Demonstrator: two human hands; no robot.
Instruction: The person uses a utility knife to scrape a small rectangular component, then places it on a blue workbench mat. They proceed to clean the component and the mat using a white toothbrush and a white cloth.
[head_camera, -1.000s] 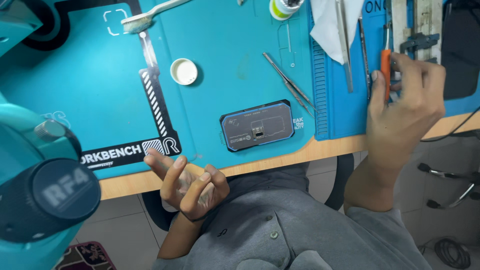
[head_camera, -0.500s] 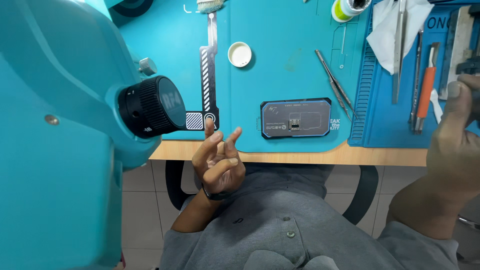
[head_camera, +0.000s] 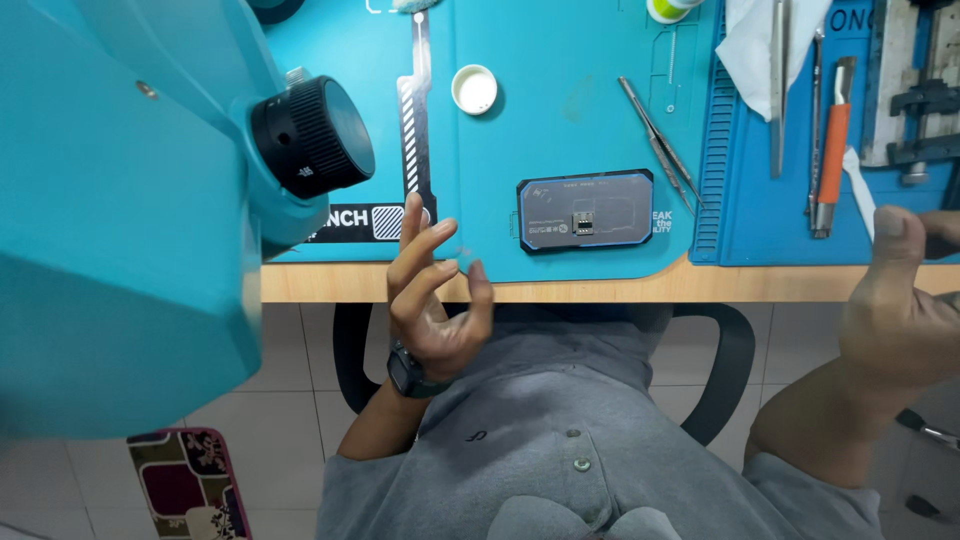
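The left hand (head_camera: 432, 290) hangs at the front edge of the blue work mat (head_camera: 560, 70), fingers half spread and curled, holding nothing; half a second ago it sat lower, over the lap, and has since risen so its fingertips overlap the mat's front border. The right hand (head_camera: 900, 300) is off the front right corner of the wooden bench (head_camera: 620, 290), thumb raised; whether it pinches anything cannot be told (its fingers run out of view). A second ago this hand was up among the tools on the ridged tray (head_camera: 760, 220), at the orange-handled tool (head_camera: 830, 140); that tool now lies alone on the tray, so the hand has withdrawn without it. The small dark circuit fixture (head_camera: 586, 210) rests untouched near the mat's front edge, between the two hands, closer to the left. Tweezers (head_camera: 655, 140) lie just to its right rear, a white cap (head_camera: 474, 88) towards the back. The teal microscope body (head_camera: 130, 200) fills the left side.
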